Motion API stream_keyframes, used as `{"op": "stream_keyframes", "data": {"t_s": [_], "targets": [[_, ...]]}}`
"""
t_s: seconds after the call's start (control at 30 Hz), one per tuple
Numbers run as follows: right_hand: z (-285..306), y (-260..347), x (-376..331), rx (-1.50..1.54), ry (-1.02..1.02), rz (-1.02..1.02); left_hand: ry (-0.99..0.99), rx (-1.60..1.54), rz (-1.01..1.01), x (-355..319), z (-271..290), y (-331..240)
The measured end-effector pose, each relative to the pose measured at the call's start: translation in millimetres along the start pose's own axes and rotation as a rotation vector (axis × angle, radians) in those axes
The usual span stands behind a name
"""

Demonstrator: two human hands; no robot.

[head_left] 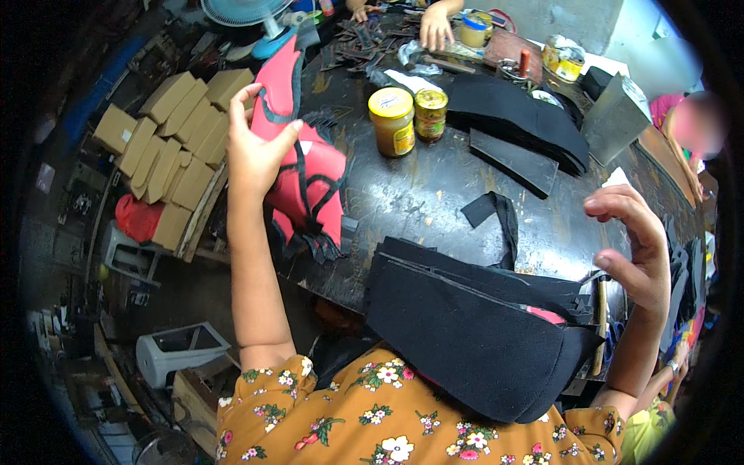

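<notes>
"Cardboard boxes (pixel 182 128) sit stacked at the far left, a red bag (pixel 139 218) tucked against the lower ones. And beside those?"

"The left hand (pixel 260 151), at the left side of the dark table (pixel 411 201). Its fingers curl beside the pink pieces (pixel 314 174), and its thumb passes in front of them."

"Is it gripping them?"

"I cannot tell. Thumb and fingers stand well apart, and whether they press doesn't show. The pink pieces overlap on the table, black bands across them."

"And further right?"

"A large jar (pixel 393 128) and a small jar (pixel 431 120), both yellow-lidded, just beside each other. Past them, a co-worker's hand (pixel 436 31) hangs over the table's far end."

"Nearer the wearer?"

"A stack of black pieces (pixel 465 318) at the near edge, in front of the floral shirt (pixel 387 403). A black strip (pixel 508 225) lies bent just behind it; farther back is a curved black pile (pixel 511 116), with a dark flat block (pixel 511 164) along its near side."

"Then a metal tin (pixel 618 120), right of that pile. What about the right hand (pixel 639 248)?"

"Raised near the table's right side and holding nothing, its thumb and curled fingers parted. A wooden rod (pixel 601 325) lies below it, by the right end of the stack of black pieces."
</notes>
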State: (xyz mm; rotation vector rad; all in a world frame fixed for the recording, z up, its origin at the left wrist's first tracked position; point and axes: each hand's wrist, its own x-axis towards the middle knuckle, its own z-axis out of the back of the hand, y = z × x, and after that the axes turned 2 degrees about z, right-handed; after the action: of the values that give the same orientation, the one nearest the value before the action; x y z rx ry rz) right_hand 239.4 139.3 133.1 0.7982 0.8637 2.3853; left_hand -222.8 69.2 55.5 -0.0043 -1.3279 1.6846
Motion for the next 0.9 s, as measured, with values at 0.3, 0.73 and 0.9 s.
{"op": "stream_keyframes", "data": {"t_s": [0.3,0.73,0.9], "targets": [[-3,-1,20,-0.067,-0.051,0.141,-0.092,-0.582,-0.369,4,-5,-94],[67,1,-7,0.073,0.116,0.297,0.658,-1.078,-0.089,9,-57,-167],[70,17,-32,0.287,0.499,0.304,0.854,-0.881,-0.202,-57,-36,-129]]}}
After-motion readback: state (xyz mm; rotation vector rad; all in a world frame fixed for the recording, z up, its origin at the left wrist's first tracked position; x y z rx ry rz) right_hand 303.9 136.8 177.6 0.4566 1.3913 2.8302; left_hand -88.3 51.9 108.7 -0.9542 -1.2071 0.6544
